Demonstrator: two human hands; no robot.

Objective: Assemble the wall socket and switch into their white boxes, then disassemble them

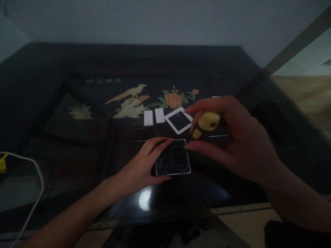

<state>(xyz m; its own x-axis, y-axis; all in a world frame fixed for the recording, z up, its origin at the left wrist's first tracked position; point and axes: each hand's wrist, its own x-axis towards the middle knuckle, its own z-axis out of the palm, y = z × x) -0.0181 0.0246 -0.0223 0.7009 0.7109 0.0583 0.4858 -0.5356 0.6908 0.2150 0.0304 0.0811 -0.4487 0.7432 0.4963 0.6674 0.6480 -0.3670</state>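
My left hand (147, 160) grips the left side of a wall switch body (173, 159), fingers over its far edge and thumb along the near one. The body is square, with a black inside and a white rim, and lies on the dark table. Above and to its right, my right hand (232, 137) is curled round a screwdriver (209, 120) with a yellow-and-black handle; the handle's holed end faces me and its shaft is hidden. Beyond the body lie a white square switch frame (168, 119), turned at an angle, and two white rectangular switch rockers (148, 118), (160, 115).
The glossy dark table (85, 186) bears an inlaid bird and flower picture. A white cable (38, 172) with a yellow piece (2, 164) runs along the left side. Part of a white object (216, 96) shows behind my right hand. A pale wall (134, 22) stands behind the table.
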